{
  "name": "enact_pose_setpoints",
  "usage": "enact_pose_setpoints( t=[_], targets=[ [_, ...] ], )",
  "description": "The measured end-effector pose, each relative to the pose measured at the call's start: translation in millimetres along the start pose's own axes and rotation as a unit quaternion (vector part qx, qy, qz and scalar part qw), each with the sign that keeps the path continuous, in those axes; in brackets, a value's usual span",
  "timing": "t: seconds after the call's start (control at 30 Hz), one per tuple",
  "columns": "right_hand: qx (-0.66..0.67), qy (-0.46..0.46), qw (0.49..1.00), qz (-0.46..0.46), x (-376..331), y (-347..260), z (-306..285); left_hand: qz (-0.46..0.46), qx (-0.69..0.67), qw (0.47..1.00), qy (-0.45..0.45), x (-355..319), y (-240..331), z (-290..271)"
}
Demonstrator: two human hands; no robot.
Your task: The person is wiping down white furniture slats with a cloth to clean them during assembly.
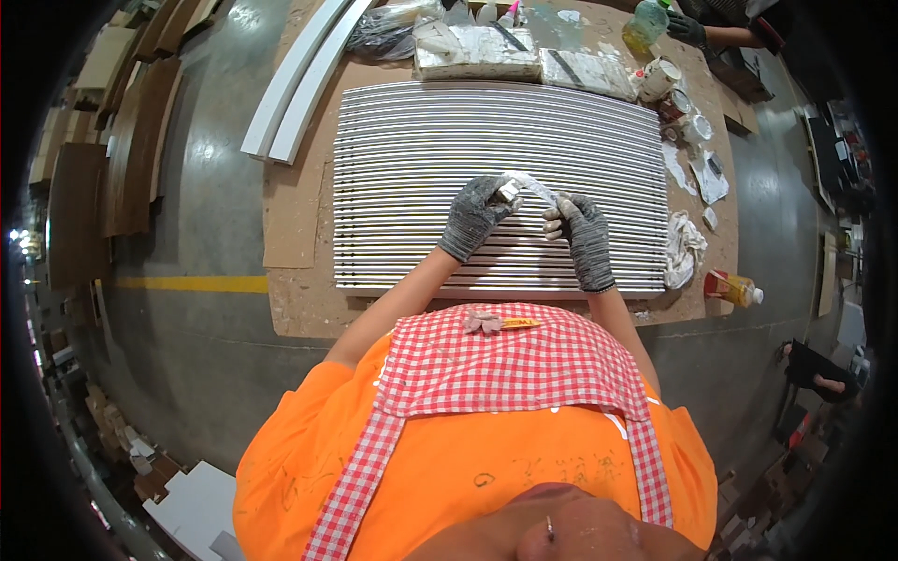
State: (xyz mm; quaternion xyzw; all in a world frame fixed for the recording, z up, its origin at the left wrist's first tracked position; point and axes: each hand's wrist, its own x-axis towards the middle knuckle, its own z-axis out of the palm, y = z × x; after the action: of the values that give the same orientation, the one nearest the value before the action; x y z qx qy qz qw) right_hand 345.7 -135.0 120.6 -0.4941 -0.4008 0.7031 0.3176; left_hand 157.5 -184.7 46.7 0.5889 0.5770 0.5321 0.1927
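Both of my hands wear grey knit gloves and are raised over a stack of slats. My left hand (473,219) is closed, pinching one end of a crumpled white strip (531,185), perhaps cloth or film. A small pale blocky bit shows at its fingertips, too small to name. The strip's other end runs to the pinched fingers of my right hand (582,234), whose glove tips are pale. Beneath both hands lie many long, narrow white slats (402,168), side by side in rows with dark gaps between them.
The slats rest on a brown worktable (299,309). Paint-smeared white blocks (477,58) line its far side, and two white rails (304,79) lie far left. Stained cups (659,79), a white rag (685,251) and a bottle (732,288) stand right. Another person's gloved hand (686,30) is at a green bottle (645,26).
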Motion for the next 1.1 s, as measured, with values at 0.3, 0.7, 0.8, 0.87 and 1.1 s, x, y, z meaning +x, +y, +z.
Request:
enact_pose_setpoints(
  t=[0.3,0.7,0.8,0.87,1.1],
  targets=[
    [0.064,-0.005,0.998,0.028,-3,10,-2,-0.016,-0.005,1.0,0.007,-2,2,-1],
    [0.025,-0.031,0.999,0.016,-15,15,-2,-0.019,0.006,0.999,-0.033,1,-2,-1],
    [0.049,0.015,0.998,0.019,-2,22,-8,-0.007,0.041,0.999,-0.015,4,6,-2],
    [0.083,-0.012,0.996,0.031,-2,11,-10,0.026,0.049,0.998,0.009,6,4,-2],
    [0.047,0.078,0.989,-0.116,39,-24,-59,0.023,0.063,0.998,-0.022,4,8,-2]
  ],
)
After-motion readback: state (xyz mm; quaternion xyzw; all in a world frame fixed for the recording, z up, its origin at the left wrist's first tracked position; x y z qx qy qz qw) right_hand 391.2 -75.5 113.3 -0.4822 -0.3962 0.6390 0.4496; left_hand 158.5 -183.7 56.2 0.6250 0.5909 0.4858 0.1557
